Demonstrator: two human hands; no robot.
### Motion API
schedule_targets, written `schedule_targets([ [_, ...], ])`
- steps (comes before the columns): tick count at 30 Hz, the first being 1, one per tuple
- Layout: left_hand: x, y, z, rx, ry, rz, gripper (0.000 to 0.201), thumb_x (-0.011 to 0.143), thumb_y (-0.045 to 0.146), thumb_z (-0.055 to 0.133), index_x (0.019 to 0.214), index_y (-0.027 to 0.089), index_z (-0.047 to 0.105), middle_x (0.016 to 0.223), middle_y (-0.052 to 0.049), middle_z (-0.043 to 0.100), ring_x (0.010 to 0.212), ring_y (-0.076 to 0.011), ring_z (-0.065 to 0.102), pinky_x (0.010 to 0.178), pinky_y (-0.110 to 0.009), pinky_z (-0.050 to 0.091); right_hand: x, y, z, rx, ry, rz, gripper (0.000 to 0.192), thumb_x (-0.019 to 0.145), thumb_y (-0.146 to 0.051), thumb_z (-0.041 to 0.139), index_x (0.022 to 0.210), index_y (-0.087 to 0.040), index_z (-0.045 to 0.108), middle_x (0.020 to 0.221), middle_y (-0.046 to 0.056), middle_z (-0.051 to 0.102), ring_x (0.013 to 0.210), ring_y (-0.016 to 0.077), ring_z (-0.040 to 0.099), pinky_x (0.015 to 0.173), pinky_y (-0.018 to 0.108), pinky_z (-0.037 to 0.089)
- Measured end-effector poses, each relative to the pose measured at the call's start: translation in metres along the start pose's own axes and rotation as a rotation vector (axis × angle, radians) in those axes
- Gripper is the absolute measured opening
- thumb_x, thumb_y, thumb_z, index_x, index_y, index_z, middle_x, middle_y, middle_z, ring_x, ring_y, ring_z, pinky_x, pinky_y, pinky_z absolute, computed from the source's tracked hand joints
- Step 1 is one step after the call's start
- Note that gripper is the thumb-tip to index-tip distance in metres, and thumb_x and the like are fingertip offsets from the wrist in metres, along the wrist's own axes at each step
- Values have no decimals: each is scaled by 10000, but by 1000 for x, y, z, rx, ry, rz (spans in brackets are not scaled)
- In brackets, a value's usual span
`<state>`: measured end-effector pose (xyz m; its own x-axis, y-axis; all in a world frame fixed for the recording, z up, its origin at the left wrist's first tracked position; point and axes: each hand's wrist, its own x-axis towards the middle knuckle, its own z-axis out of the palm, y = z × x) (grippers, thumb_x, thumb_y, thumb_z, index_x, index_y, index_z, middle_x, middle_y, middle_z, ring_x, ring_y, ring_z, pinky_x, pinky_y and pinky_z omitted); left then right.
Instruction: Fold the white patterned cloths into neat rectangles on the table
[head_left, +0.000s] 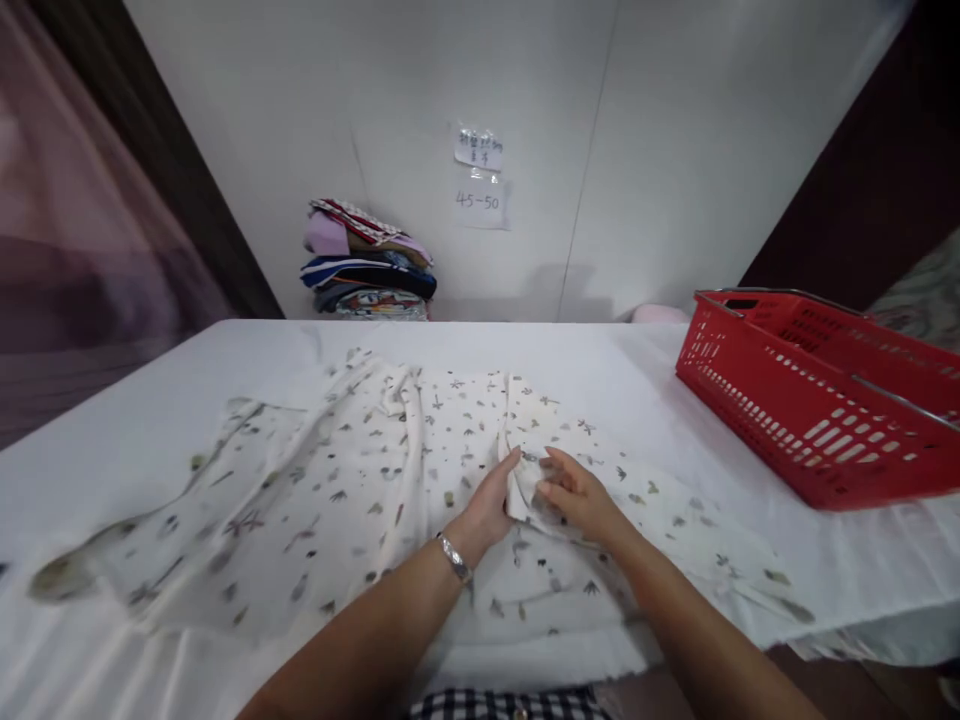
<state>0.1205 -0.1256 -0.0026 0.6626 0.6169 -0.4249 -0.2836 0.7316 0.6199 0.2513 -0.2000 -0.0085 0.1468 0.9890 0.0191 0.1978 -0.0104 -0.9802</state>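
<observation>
The white printed garment [360, 490] lies spread flat on the counter [150, 400], and the step in hand appears to be folding or smoothing its centre panel. The left hand [487, 505] and the right hand [577, 495] meet on a raised fold; both sets of fingers are partly curled, pinching the cloth between them. The next move likely calls for an even grip along that fold. A red basket [817, 410] stands apart to the right.

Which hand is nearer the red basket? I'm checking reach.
The right hand. It rests on the printed cloth, on the side toward the red basket but well apart from it. The left hand sits just beyond it, farther from the basket.
</observation>
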Motion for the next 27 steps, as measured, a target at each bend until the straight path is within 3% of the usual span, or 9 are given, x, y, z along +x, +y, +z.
schedule_targets([
  [3,-24,-3,-10,106,105,79,401,783,457,624,1024,136,620,927,-96,669,805,-203,628,650,-279,495,0,12,21,52,27,72,512,768,-394,611,1224,-183,518,952,57,626,735,148,582,620,275,474],
  [6,-43,-2,-17,217,146,123,362,781,408,631,1023,139,613,964,-97,653,821,-194,610,626,-269,492,1,17,37,-59,70,-6,350,743,-363,626,1044,-185,613,773,3,612,696,143,561,636,273,459],
  [9,-55,-3,-23,218,143,170,316,787,327,622,1031,127,596,951,-108,644,792,-187,607,665,-294,507,-1,19,43,-70,125,-43,215,744,-366,595,858,-189,639,645,-23,575,605,129,521,590,264,438],
  [11,-58,-4,-28,226,217,234,315,772,253,624,1060,137,574,970,-105,637,765,-175,604,683,-299,503,-2,18,43,-8,183,-36,213,732,-384,587,812,-191,624,599,-32,548,555,123,493,540,254,420],
  [15,-58,-6,-37,429,417,484,421,694,148,660,1101,189,557,1127,-91,592,867,-177,592,721,-266,461,-5,6,44,21,340,-108,228,717,-373,585,857,-194,608,650,-24,552,572,122,482,535,249,421],
  [18,-58,-9,-39,629,448,617,480,681,149,662,1143,222,554,1035,-59,610,848,-170,582,737,-255,436,-5,-6,54,-54,382,-245,247,745,-335,573,946,-194,606,756,0,582,649,128,511,613,261,452],
  [22,-60,-15,-36,688,371,651,463,719,171,622,1170,231,536,811,-13,603,679,-144,552,659,-250,426,-4,-8,73,-138,251,-340,296,762,-292,561,1044,-205,592,794,6,587,687,135,539,671,278,475],
  [27,-59,-16,-37,548,355,581,508,702,144,625,1193,203,509,926,-49,620,667,-128,559,625,-238,439,-3,8,82,-24,272,-292,317,764,-312,572,1064,-210,571,779,-3,581,662,133,547,639,281,488],
])
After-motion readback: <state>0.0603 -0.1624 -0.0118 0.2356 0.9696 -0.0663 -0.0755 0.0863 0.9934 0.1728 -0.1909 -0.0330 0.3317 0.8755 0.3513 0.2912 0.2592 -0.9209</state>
